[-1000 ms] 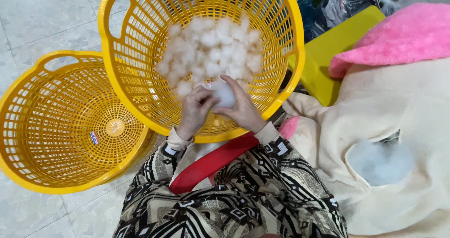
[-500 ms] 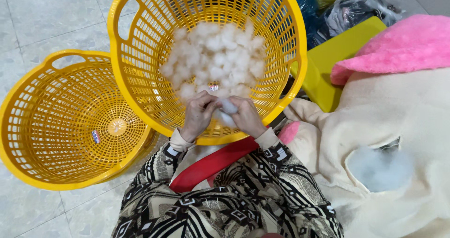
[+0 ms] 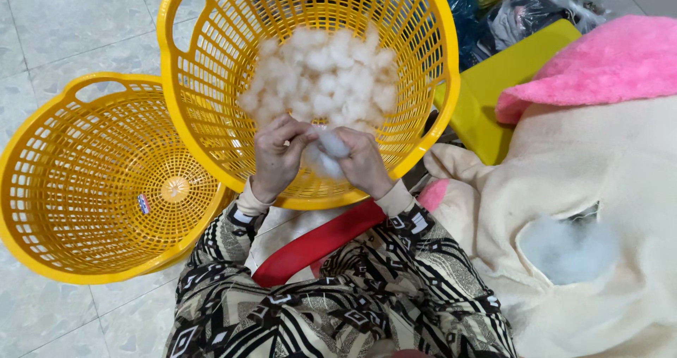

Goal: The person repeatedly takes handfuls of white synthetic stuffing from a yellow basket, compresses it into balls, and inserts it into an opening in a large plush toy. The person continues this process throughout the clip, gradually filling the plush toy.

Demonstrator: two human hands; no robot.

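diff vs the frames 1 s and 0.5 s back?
Both hands, left hand and right hand, drew back from the fluff pile toward the near rim, keeping the white tuft pinched between them. Both yellow baskets and the cream plush stayed put.

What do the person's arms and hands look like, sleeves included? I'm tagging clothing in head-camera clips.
Both hands are bare: the left hand and the right hand wear no gloves, and no rings show. Each arm has a cream ribbed knit cuff at the wrist, under a loose sleeve with a black, brown and cream geometric pattern.
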